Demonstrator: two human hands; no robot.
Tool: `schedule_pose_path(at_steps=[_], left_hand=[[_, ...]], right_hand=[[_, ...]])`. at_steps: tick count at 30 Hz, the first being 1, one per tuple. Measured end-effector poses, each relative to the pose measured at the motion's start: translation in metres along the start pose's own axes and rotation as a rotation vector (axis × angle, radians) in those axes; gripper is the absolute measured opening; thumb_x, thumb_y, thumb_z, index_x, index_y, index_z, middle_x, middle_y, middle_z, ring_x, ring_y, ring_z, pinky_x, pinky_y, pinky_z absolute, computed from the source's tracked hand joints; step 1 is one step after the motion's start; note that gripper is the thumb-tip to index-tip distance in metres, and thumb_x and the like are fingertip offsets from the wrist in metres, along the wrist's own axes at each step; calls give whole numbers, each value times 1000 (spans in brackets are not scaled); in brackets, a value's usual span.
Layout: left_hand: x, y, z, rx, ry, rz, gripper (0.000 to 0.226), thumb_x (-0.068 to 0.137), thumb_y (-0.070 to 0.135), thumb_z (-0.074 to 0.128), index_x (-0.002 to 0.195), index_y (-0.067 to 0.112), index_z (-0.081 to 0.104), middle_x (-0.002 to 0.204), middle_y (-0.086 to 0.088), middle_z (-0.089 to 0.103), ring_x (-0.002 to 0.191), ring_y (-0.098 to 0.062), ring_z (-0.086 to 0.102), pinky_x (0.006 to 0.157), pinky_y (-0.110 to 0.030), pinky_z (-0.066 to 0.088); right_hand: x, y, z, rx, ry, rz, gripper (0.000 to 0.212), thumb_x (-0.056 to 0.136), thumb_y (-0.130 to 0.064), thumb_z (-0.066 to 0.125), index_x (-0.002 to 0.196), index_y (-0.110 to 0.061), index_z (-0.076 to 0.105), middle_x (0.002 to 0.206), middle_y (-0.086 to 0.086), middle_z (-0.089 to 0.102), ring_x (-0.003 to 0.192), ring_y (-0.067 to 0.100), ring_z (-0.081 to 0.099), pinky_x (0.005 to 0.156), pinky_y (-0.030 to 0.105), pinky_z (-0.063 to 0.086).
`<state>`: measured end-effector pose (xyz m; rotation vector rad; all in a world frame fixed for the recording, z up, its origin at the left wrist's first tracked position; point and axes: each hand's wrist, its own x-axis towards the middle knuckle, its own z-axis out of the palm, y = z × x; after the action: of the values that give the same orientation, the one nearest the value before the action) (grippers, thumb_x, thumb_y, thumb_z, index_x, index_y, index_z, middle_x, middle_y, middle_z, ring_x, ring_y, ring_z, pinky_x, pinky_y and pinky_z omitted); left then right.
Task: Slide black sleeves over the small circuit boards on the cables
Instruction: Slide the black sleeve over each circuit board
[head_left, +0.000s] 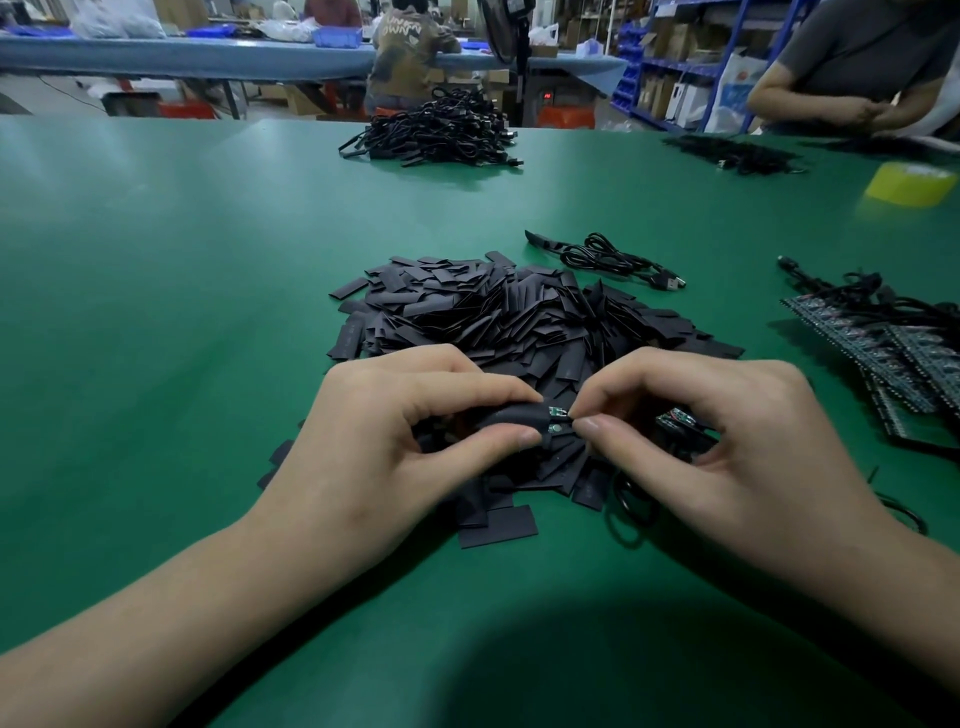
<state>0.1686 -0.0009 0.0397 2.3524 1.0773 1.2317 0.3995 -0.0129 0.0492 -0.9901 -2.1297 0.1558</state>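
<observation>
My left hand (410, 431) pinches a black sleeve (511, 418) between thumb and forefinger, just above a big heap of flat black sleeves (519, 317). A small green circuit board (558, 417) pokes out of the sleeve's right end. My right hand (727, 431) grips that board's right end with thumb and fingertip. The board's black cable (631, 506) loops on the table under my right hand. Most of the board is hidden inside the sleeve.
Green table (182, 312). A sleeved cable (608, 260) lies beyond the heap. Circuit board panels and cables (883, 332) sit at right. A pile of black cables (441, 132) lies far back, a yellow tape roll (909, 184) far right. A person's arms (852, 104) rest there.
</observation>
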Motion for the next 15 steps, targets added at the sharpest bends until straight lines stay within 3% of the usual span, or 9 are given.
schedule_pose_path(at_steps=[4, 8, 15], left_hand=[[0, 1, -1, 23, -1, 26, 21, 86, 33, 73, 104, 24, 79, 84, 11, 69, 76, -8, 65, 69, -19, 49], [0, 2, 0, 14, 44, 46, 19, 87, 31, 73, 103, 23, 79, 86, 7, 71, 78, -12, 66, 69, -25, 50], [0, 3, 0, 13, 58, 45, 20, 86, 32, 74, 102, 22, 79, 88, 10, 71, 79, -7, 66, 72, -18, 49]], right_hand=[[0, -1, 1, 7, 9, -4, 4, 90, -18, 72, 91, -22, 72, 76, -11, 68, 71, 8, 66, 65, 21, 49], [1, -2, -2, 23, 39, 1, 4, 89, -17, 72, 90, -21, 72, 77, -10, 69, 71, 9, 67, 65, 22, 50], [1, -6, -1, 14, 57, 4, 3, 88, -17, 73, 90, -20, 73, 76, -10, 70, 70, 9, 67, 67, 21, 50]])
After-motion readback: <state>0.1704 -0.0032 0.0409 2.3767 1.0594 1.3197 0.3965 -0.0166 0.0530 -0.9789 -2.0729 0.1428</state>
